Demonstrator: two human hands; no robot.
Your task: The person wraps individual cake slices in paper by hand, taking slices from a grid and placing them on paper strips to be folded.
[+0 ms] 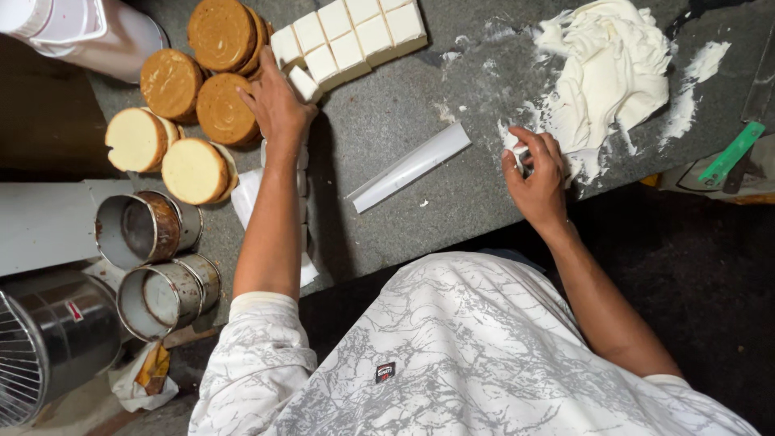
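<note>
Bright, even overhead light, soft shadows, sharp centre, dim corners, slight wide-angle edge bending.

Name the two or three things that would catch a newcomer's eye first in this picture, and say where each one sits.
The big mound of white cream spread on the grey counter at upper right stands out first, with the right hand at its lower edge. At upper left lie round sponge cakes, and beside them a block of white cake squares, where the left hand touches one square. Two metal cake rings sit lower left.
</note>
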